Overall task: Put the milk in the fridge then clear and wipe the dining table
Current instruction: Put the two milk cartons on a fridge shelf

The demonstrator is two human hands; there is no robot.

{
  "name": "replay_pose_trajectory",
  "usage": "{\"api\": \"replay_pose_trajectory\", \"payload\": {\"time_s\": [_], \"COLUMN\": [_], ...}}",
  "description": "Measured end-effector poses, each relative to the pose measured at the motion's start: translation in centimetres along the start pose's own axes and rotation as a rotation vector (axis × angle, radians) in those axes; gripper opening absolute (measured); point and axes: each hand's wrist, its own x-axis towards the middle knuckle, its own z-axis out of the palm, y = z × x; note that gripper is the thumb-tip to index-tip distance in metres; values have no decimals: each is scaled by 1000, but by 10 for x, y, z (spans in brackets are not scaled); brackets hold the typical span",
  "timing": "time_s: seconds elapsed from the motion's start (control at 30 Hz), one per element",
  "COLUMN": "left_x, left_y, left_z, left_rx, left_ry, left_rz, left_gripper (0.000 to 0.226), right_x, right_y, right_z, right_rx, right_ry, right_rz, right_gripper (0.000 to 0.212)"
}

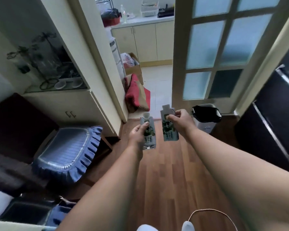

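Seen from the head, bare wooden floor (pixel 170 172) runs ahead to an open doorway between a cream cabinet (pixel 83 104) and a glazed door (pixel 220 47). The left hand (pixel 138 133) grasps one milk carton (pixel 148 132), the right hand (pixel 179 120) another (pixel 169 129), both held upright above the floor. A black fridge (pixel 274 117) stands right, a blue-cushioned chair (pixel 68 152) left.

Bare wooden floor (pixel 165 172) runs open ahead to the doorway, hemmed by the blue-cushioned chair (pixel 68 154) at left, the bin (pixel 205 117) and dark fridge (pixel 274 122) at right.
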Motion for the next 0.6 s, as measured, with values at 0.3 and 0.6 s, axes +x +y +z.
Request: {"api": "replay_pose_trajectory", "payload": {"time_s": [0.3, 0.6], "left_x": [25, 67], "left_y": [3, 17], "left_z": [123, 190], "left_rx": [-13, 239], "left_ry": [-209, -486], "left_rz": [-82, -91], "left_gripper": [32, 33], "right_x": [32, 63], "right_y": [19, 8], "right_z": [-98, -121], "right_rx": [173, 366], "right_ry": [229, 426], "right_rz": [104, 83], "right_gripper": [49, 19]}}
